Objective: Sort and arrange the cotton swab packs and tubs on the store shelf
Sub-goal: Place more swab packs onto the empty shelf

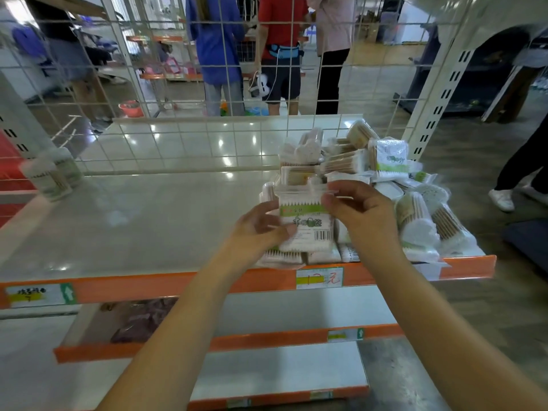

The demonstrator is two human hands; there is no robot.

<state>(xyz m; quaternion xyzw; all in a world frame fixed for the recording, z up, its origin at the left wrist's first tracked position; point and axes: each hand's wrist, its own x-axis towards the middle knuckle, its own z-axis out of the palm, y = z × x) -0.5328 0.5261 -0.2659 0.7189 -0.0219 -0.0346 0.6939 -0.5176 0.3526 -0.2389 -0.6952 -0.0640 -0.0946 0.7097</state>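
A flat cotton swab pack [307, 223] with a green label and a barcode is held up over the shelf's front edge. My left hand [261, 226] grips its left side and lower edge. My right hand [355, 212] pinches its top right corner. Behind and to the right lies a jumbled heap of swab packs [385, 161] and bagged swabs [421, 221] on the right end of the white shelf [148, 221]. Two swab tubs [52, 176] stand upright at the shelf's far left, blurred.
A wire grid back panel [178, 84] closes the shelf behind. The orange front rail [178, 284] carries price tags [319, 277]. Lower shelves [267, 339] sit below. Several people stand beyond the grid, and a person's leg [522, 161] is at the right.
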